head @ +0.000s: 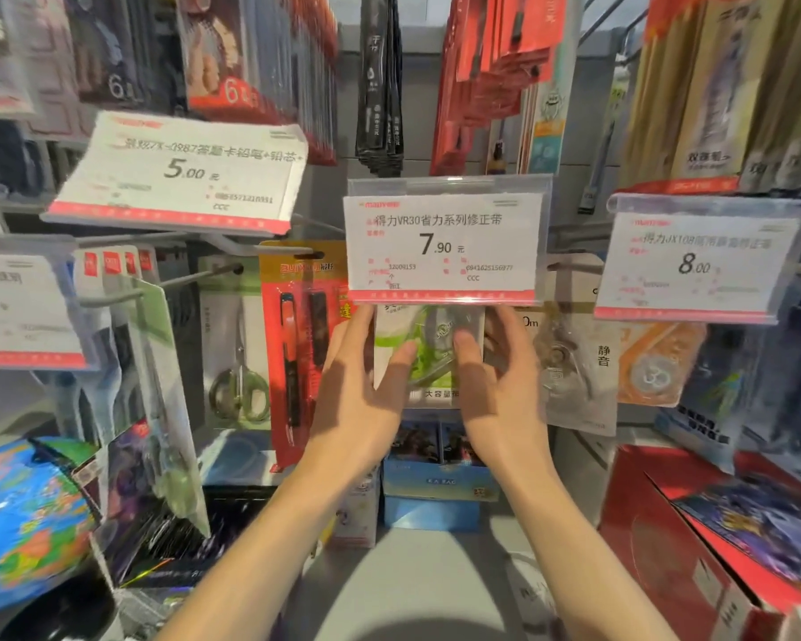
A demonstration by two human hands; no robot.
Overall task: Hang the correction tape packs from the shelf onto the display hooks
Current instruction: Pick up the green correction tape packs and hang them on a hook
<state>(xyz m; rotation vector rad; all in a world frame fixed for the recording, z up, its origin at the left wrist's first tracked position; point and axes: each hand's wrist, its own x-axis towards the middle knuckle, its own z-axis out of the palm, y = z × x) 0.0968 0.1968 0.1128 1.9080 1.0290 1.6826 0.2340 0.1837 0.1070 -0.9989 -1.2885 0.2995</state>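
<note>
Head view, green correction tape pack, both hands

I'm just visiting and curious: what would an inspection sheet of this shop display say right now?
Surface: grey shelf below the hooks, bare in the middle.
Job's things: green correction tape pack held up just under the 7.90 price tag; whether it is on its hook is hidden.
Clutter: globe, red box, blue carton on the shelf.
Grippers: left hand and right hand hold the pack's sides, thumbs on its front.
Cables: nothing seen.
Surroundings: hanging scissors pack, red pen pack, orange correction tape pack.
</note>
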